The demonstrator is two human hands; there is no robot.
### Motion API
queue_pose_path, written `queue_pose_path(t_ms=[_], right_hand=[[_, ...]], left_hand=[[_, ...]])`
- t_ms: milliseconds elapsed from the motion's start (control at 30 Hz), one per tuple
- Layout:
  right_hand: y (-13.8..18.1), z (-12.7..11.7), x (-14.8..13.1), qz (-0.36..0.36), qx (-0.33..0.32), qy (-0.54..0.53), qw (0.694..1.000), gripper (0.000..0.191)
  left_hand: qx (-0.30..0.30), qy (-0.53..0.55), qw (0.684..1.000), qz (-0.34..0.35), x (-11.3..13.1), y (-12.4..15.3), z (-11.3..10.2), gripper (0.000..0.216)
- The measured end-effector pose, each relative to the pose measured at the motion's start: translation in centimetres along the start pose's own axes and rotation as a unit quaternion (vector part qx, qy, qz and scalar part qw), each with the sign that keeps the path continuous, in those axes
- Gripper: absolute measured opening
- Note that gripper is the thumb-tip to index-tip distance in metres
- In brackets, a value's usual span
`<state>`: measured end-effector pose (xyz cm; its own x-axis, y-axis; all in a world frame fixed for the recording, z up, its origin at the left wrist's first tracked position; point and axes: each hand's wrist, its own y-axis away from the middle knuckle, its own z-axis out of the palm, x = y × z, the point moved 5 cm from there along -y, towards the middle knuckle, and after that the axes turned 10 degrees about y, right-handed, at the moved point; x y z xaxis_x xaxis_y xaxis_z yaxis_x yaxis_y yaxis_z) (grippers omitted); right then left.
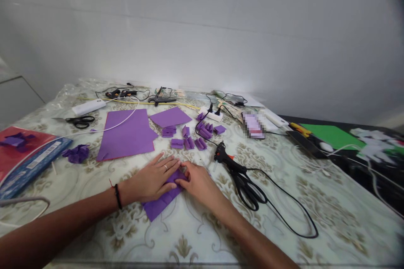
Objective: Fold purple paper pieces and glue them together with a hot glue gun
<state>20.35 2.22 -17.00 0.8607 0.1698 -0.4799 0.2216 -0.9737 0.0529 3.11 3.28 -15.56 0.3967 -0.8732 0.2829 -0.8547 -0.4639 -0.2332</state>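
Pressing creased purple paper [158, 209] onto the tabletop [202, 246] with the left hand [152, 180], laid flat, thumb apart from fingers. Touching its far end with the right hand [198, 181], fingers curled; cannot tell whether clamped. Just beyond: folded purple pieces [189, 143], then a large purple sheet [126, 132] to the left. Rightward: a black glue gun [229, 160] just beside black-handled scissors [240, 185].

The left hand [153, 180] lies flat over a creased purple paper sheet [160, 207], the curled right hand [199, 181] touching its far end; small folded purple paper pieces [188, 142] lie beyond, a black glue gun [229, 160] rightward, on pale floral cloth [202, 243]
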Motion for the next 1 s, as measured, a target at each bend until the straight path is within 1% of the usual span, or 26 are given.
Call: queue_pose_path(t_ms=[167,267,367,567,700,800,900,1000], right_hand=[[-1.1,0.1,-0.3,-0.008,-0.073,-0.064,0.995,0.036],[-1.6,0.0,-0.8,-0.024,-0.092,-0.111,0.989,0.035],[-1.9,0.0,-1.5,-0.035,-0.099,-0.154,0.983,0.037],[-2.8,0.4,-2.4,-0.037,-0.111,-0.208,0.971,0.037],[-3.7,0.8,-2.1,-0.037,-0.111,-0.224,0.968,0.038],[-4.4,0.9,-1.8,-0.031,-0.096,-0.228,0.969,0.038],[-5.1,0.6,-1.6,-0.029,-0.069,-0.223,0.972,0.038],[-5.4,0.4,-1.3,-0.028,-0.061,-0.21,0.975,0.039]], left_hand=[[0.016,0.012,1.0,-0.014,0.5,-0.3,-2.9,0.06],[0.028,0.006,0.999,-0.037,0.4,-0.9,-4.5,0.043],[0.045,-0.024,0.996,-0.069,0.1,-1.7,-5.2,0.045],[0.079,-0.087,0.985,-0.127,-0.2,-2.4,-5.0,0.037],[0.089,-0.089,0.982,-0.142,-0.3,-1.9,-4.4,0.037],[0.098,-0.072,0.983,-0.141,-0.3,-1.4,-3.4,0.032],[0.113,-0.047,0.982,-0.141,-0.5,-1.1,-2.4,0.043],[0.131,-0.017,0.982,-0.135,-0.7,-1.3,-2.2,0.052]])
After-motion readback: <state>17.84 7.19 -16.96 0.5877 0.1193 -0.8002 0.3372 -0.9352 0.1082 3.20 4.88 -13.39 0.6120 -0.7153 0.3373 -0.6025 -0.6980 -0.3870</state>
